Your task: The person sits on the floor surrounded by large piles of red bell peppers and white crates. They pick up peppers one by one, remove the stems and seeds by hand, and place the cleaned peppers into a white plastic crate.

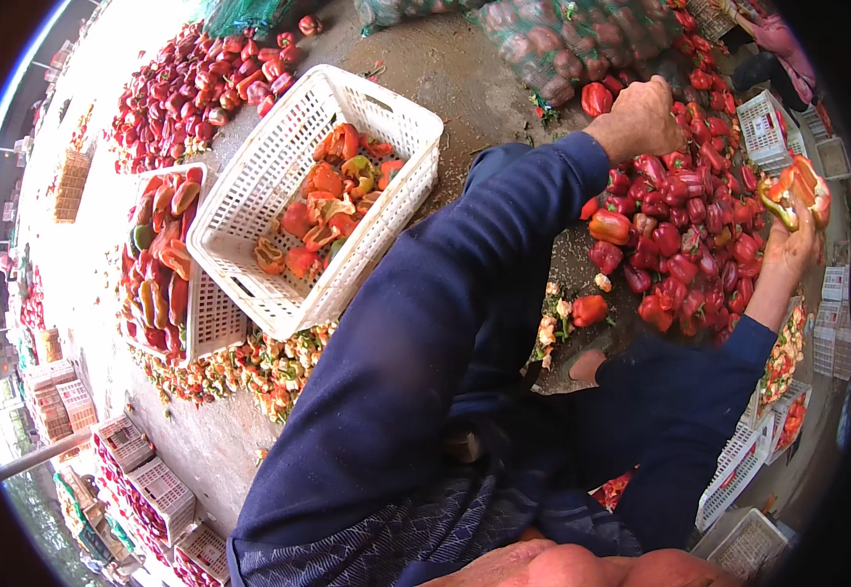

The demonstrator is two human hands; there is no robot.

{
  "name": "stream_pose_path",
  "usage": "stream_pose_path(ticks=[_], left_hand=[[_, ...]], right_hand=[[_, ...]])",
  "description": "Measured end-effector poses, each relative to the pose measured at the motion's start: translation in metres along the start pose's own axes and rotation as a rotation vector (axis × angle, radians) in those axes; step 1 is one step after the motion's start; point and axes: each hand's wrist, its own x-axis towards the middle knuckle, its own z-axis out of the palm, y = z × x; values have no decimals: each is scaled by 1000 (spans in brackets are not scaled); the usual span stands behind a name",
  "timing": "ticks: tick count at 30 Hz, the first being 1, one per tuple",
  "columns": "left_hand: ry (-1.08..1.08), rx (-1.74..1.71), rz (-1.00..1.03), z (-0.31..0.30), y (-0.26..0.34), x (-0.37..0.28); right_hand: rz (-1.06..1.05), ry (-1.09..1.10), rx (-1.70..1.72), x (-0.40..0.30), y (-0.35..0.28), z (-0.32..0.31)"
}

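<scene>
On the right, my right hand (pixel 792 246) grips a cut-open red bell pepper (pixel 800 192), its pale inner flesh and a green-yellow patch showing. My left hand (pixel 638 121) is over the upper edge of a heap of whole red bell peppers (pixel 678 220), its back towards me. The fingers are curled and partly hidden, so I cannot tell what is in them. To the left of my left arm, a white plastic crate (pixel 249 198) holds several cut pepper pieces (pixel 323 213) in red, orange and green.
A second white crate (pixel 205 323), filled with cut peppers, stands beside the first. Pepper cores and scraps (pixel 271 367) litter the floor below them. Another red pepper heap (pixel 183 95) lies upper left. Green mesh sacks (pixel 565 44) lie at the top. A person (pixel 778 48) is at upper right.
</scene>
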Motion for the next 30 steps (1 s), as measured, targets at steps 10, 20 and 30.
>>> stream_pose_path(ticks=[10, 20, 30], left_hand=[[-337, -1060, -56, 15, 24, -7], [-593, -1352, -15, -9, 42, -30], [-508, -893, 170, 12, 52, -46]], right_hand=[[-127, -657, -154, -105, -40, 251], [133, -502, -414, -114, -26, 77], [61, -488, -246, -146, -9, 67]])
